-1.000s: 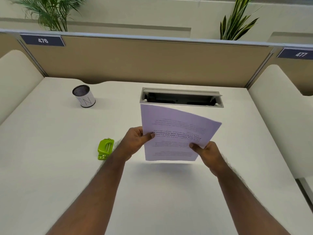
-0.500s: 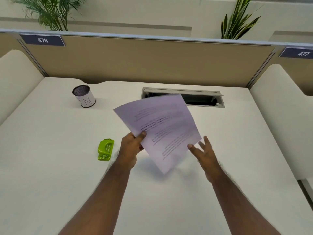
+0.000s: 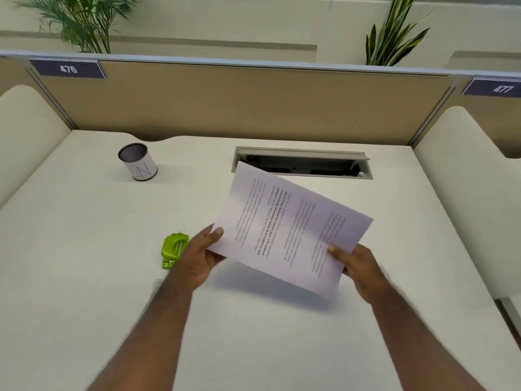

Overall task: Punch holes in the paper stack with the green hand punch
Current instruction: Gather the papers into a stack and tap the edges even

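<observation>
A printed paper stack [image 3: 290, 227] is held above the white desk, turned sideways so its text lines run top to bottom. My left hand [image 3: 201, 256] pinches its near-left corner, thumb on top. My right hand [image 3: 356, 268] grips its near-right edge, thumb on the sheet. The green hand punch [image 3: 173, 248] lies flat on the desk just left of my left hand, untouched, partly hidden by my wrist.
A white cylindrical pen cup [image 3: 138, 162] with a dark mesh inside stands at the back left. An open cable tray slot [image 3: 303, 165] is set into the desk behind the paper. Padded dividers flank the desk and a tan partition [image 3: 239, 103] closes the back.
The paper stack went from upright in both hands to turned sideways. My right hand let go half a second ago while the left swung the stack, and it now grips the edge again.
</observation>
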Available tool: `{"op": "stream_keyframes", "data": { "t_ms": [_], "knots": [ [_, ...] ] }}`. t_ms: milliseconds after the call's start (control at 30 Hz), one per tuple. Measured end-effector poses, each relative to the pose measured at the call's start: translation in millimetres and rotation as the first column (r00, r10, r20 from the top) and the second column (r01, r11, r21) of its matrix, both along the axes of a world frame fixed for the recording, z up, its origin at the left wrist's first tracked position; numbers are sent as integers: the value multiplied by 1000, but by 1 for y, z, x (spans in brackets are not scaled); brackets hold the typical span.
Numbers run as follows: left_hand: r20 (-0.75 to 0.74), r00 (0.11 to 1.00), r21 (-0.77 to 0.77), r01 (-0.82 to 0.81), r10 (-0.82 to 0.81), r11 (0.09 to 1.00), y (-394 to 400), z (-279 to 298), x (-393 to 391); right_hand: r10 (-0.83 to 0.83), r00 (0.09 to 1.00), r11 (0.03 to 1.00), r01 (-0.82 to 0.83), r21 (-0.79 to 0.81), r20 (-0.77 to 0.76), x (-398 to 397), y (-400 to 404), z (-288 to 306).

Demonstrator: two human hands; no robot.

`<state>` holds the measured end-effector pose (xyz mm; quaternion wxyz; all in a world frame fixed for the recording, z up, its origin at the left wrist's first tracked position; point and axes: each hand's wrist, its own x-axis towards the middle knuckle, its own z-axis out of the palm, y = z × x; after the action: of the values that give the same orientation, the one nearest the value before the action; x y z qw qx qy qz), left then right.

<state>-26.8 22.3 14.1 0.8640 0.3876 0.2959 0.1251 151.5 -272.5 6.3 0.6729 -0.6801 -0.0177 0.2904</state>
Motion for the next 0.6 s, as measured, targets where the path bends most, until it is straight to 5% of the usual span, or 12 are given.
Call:
{"op": "stream_keyframes", "data": {
  "t_ms": [167, 600],
  "knots": [
    [-163, 953, 375, 300, -256, 877, 28, 16, -1, 74, 987, 995, -63, -77, 140, 15, -11, 18],
    [-267, 963, 615, 203, -41, 762, 3, -15, -5, 73, 976, 977, -29, -210, 204, -4, -10, -8]
  ]
}}
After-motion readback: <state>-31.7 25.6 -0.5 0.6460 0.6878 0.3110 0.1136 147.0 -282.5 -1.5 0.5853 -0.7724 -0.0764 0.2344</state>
